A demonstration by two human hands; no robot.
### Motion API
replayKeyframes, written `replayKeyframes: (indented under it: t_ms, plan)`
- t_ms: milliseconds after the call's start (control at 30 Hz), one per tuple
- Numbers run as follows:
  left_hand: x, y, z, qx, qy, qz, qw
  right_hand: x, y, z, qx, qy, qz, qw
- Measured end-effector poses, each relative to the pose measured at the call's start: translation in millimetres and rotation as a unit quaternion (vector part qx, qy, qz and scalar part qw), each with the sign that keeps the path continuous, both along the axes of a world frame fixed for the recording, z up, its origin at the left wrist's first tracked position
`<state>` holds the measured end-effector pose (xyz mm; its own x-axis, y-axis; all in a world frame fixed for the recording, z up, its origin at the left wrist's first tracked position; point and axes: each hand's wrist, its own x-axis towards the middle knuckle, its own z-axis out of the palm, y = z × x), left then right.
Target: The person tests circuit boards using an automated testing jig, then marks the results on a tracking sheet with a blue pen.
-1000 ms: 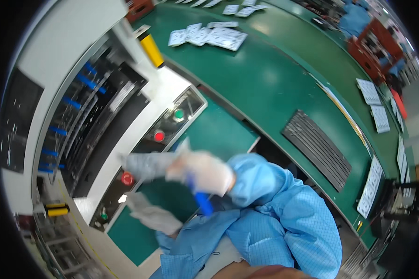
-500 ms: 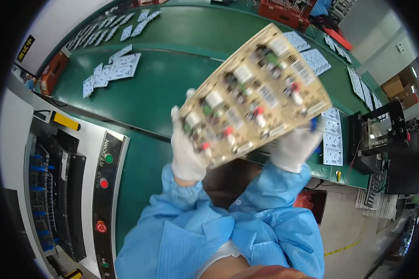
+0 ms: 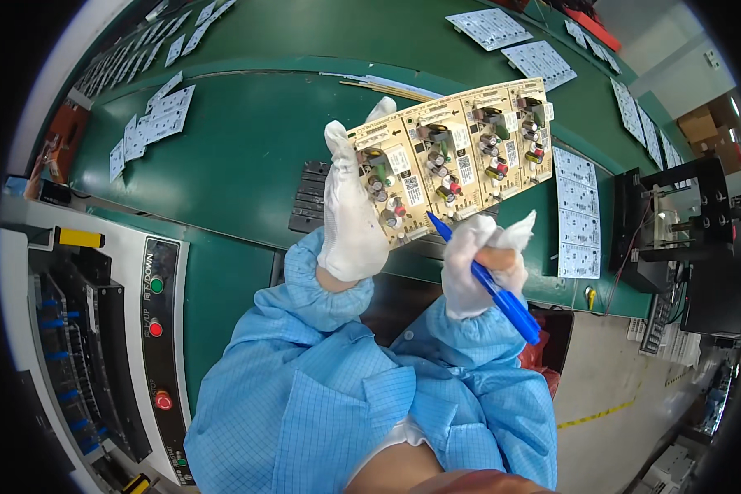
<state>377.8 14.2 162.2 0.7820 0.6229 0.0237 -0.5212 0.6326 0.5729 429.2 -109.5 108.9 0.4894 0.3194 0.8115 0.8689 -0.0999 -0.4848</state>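
Circuit panel (image 3: 446, 169), cream-coloured and split into four populated sections, is held up above the near side of a green table (image 3: 247, 160), tilted so that its right end is farther off. Through the head camera I see the left hand (image 3: 352, 222), in a white glove, gripping the panel at its left end. The right hand (image 3: 469, 267), also gloved but with some bare skin showing, is closed around a blue pen (image 3: 506, 307). The pen slants from near right to far left, its tip at the panel's near edge; I cannot tell whether they touch. Beyond the left hand I make out a dark ridged slab (image 3: 307, 198), partly hidden. Overlapping white boards (image 3: 160, 119) lie to the far left, and a long white board (image 3: 578, 216) lies to the right, beside a black device (image 3: 679, 218). To the near left, I find a machine's dark control strip (image 3: 163, 362) with green and red buttons.
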Motion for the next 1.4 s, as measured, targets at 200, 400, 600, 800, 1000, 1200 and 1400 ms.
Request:
replayKeyframes:
  t_ms: [200, 400, 600, 800, 1000, 1200, 1400]
  plan:
    - [-9.2, 2.7, -7.6, 0.008, 0.008, 0.002, 1.0, -10.7, 15.7, 0.5, 0.099, 0.089, -0.046, 0.99]
    - [-18.7, 4.6, -7.8, -0.01, 0.031, 0.003, 0.999, 13.6, 5.9, -2.4, 0.06, 0.077, -0.101, 0.99]
    - [-22.6, 7.2, -12.4, -0.016, 0.064, 0.026, 0.997, 23.5, 4.5, -5.8, 0.267, 0.146, -0.103, 0.947]
    - [-27.0, 7.8, -16.4, -0.022, 0.04, 0.008, 0.999, 53.1, -2.7, 2.2, 0.214, 0.114, -0.088, 0.966]
    - [-33.2, 14.0, -21.1, 0.0, 0.077, 0.028, 0.997, 63.9, -21.2, 2.9, 0.275, 0.17, -0.128, 0.938]
    - [-38.8, 25.6, -23.4, 0.012, 0.086, 0.018, 0.996, 65.8, -9.5, 24.5, 0.293, 0.252, -0.197, 0.901]
    - [-27.2, 85.4, -33.7, 0.142, 0.088, -0.073, 0.983, 72.2, 3.5, 46.7, 0.301, 0.47, 0.182, 0.81]
